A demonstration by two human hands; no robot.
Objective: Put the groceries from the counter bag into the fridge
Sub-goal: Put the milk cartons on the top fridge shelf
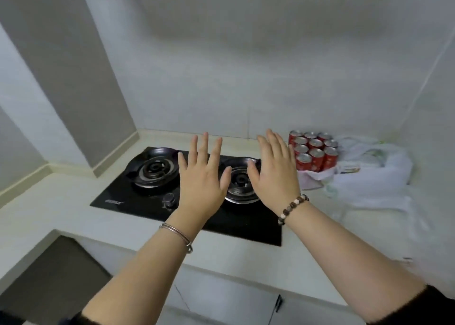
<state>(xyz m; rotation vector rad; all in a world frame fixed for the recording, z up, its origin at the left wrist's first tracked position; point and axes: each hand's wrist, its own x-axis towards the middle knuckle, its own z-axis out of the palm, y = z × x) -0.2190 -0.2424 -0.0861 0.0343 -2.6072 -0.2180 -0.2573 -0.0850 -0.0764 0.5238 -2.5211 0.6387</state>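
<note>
Both my hands are held up in the air over the black gas hob [138,201], palms down and fingers spread, holding nothing. My left hand [200,177] wears a thin metal bangle at the wrist. My right hand [273,172] wears a beaded bracelet. To the right of my right hand stands a block of several red drink cans [314,152] in the back corner of the pale counter [61,201]. A white plastic bag [379,174] lies crumpled beside the cans, with some pale packets showing through it. The fridge is out of view.
The hob has two burners and a knob [169,199] at its front. A grey wall column [73,78] juts in at the left. White cabinet doors [234,300] sit below the counter edge, and a grey floor [49,287] shows at lower left.
</note>
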